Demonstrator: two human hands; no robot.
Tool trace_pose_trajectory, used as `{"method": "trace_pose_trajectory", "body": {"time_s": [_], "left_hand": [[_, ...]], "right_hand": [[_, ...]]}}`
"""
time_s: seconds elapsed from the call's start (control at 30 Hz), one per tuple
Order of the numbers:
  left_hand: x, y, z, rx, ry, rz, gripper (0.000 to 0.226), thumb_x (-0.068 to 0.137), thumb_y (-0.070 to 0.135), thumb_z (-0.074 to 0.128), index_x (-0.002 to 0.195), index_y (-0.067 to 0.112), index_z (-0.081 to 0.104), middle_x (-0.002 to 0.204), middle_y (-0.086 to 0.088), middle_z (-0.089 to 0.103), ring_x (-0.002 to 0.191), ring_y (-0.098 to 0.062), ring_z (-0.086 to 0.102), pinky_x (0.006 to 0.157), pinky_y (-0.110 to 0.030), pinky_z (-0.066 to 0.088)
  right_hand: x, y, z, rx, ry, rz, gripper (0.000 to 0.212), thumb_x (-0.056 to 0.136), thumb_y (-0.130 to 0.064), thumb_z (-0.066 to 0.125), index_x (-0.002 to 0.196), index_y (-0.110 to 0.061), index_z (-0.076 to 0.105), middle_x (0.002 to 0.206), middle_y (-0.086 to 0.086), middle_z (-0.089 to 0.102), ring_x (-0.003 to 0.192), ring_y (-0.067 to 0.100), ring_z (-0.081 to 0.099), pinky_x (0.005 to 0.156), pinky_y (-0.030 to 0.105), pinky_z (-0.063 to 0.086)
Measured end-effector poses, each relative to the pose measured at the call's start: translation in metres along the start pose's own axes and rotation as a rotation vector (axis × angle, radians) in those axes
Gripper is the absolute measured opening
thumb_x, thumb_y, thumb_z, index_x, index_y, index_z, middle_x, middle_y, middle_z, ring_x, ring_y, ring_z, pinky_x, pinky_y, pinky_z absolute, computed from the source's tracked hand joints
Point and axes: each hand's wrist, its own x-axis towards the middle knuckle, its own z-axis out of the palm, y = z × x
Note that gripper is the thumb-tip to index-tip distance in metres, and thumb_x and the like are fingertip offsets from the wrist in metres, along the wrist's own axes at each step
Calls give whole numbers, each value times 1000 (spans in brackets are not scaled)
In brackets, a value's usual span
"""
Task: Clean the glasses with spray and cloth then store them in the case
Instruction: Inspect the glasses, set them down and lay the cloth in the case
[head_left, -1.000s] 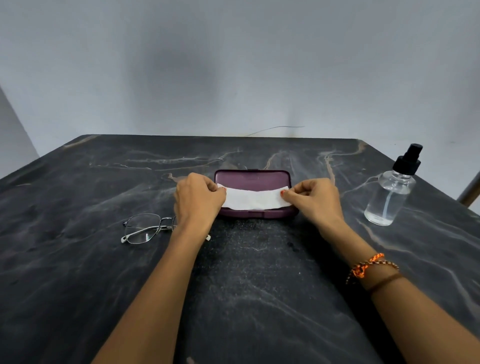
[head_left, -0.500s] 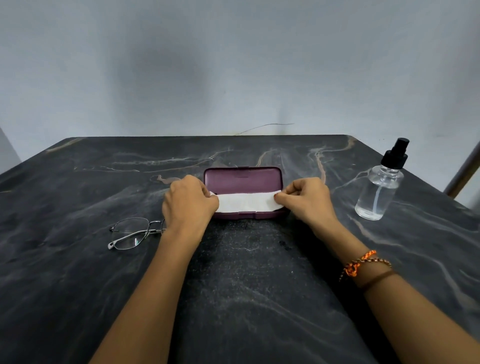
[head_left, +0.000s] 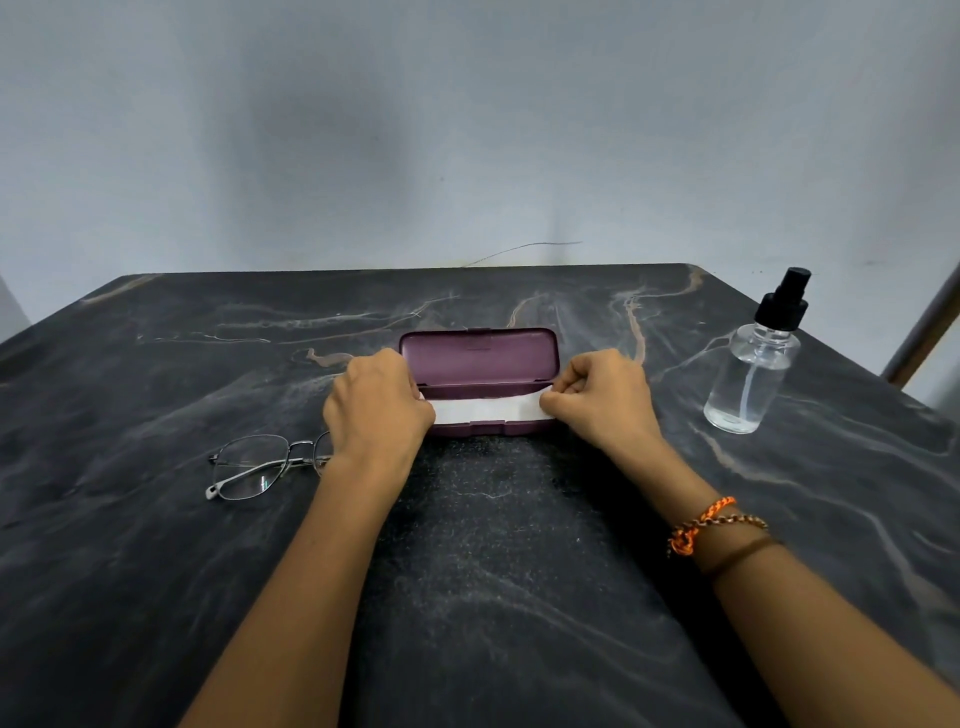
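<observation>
A purple glasses case (head_left: 480, 353) lies open in the middle of the dark marble table (head_left: 493, 571), its lid tilted up at the back. A white cloth (head_left: 485, 409) stretches across the case's lower half. My left hand (head_left: 376, 405) pinches the cloth's left end and my right hand (head_left: 602, 397) pinches its right end. Thin metal-framed glasses (head_left: 254, 466) lie on the table left of my left wrist, which hides their right lens. A clear spray bottle (head_left: 748, 371) with a black nozzle stands at the right.
A pale wall rises behind the table's far edge. A metal bar (head_left: 922, 332) slants at the far right beyond the table. My right wrist wears orange and brown bracelets (head_left: 711, 525).
The case lid has swung up and back, so the case now stands open. The cloth, still held at both ends, has come nearer to me over the case's front half.
</observation>
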Motion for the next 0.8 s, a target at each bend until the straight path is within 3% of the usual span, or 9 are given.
{"method": "trace_pose_trajectory", "body": {"time_s": [0.17,0.3,0.43,0.53,0.8], "left_hand": [[-1,0,-1,-24,39,39,27,74,4,64,100,12,65,99,-11,65,91,-32,59,70,-35,45],[-1,-4,-3,8,42,48,33,75,5,68,106,15,62,114,-11,51,93,-28,55,64,-28,35],[0,-5,-3,53,33,22,23,76,8,68,98,11,64,103,-11,60,92,-31,56,65,-33,37],[2,-6,-3,75,18,-10,19,76,11,68,95,13,66,93,-8,67,90,-30,60,64,-32,37],[1,-6,-3,81,45,-9,19,77,10,68,92,21,69,93,-6,69,92,-29,60,64,-32,38]], "right_hand": [[-1,1,1,-14,4,-22,11,65,-7,67,61,-14,60,49,-8,51,56,12,54,59,21,40],[-1,2,2,-6,34,-14,18,67,-11,70,83,-11,61,62,0,56,63,15,55,56,22,37],[-1,3,1,10,21,3,16,70,-8,67,84,-12,61,56,-4,50,60,14,52,53,20,35],[0,3,1,6,-1,26,11,72,-3,61,81,-9,65,54,-6,49,65,15,52,62,20,36],[0,3,-2,-109,-41,-49,19,76,-3,53,79,-12,70,52,-11,43,58,14,47,65,22,38]]}}
